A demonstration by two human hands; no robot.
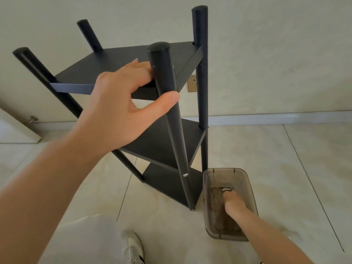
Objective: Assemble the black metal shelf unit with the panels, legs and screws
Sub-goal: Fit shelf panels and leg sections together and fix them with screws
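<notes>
left hand point(122, 103) grips leg point(167, 103), shelf point(133, 67) at 12 | right hand point(231, 201) in bin point(209, 206) at 5, grip unclear, touching screws point(226, 188)

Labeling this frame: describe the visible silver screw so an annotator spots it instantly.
Find the black shelf unit standing on the tiled floor, then its nearest leg, gripped by the left hand. Follow that leg down to the middle panel: the silver screw sits there, the only bright head on the leg's shaft.
</notes>
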